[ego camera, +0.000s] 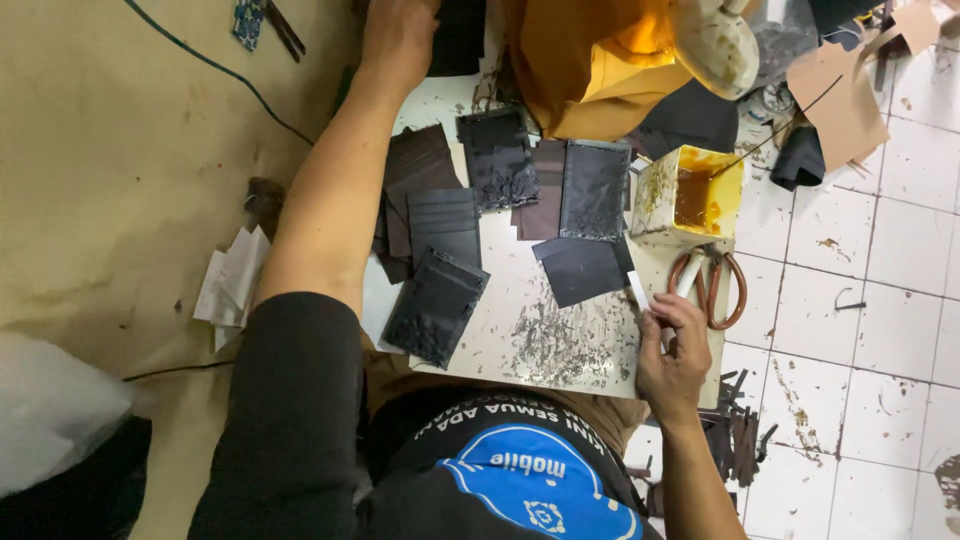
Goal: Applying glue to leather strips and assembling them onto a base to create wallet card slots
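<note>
On the glue-smeared counter (560,345), the right hand (672,350) pinches a small white applicator (640,290), its tip just beside a dark leather piece (585,268). The left hand (398,35) reaches far forward onto a black stack (458,35); whether its fingers are closed on it I cannot tell. An open yellow glue tin (690,195) sits near the counter's right edge, next to the scissors (712,288). A careless sweep of the right hand could probably tip that tin or smear glue across the other wallet panels (436,305) lying close by.
</note>
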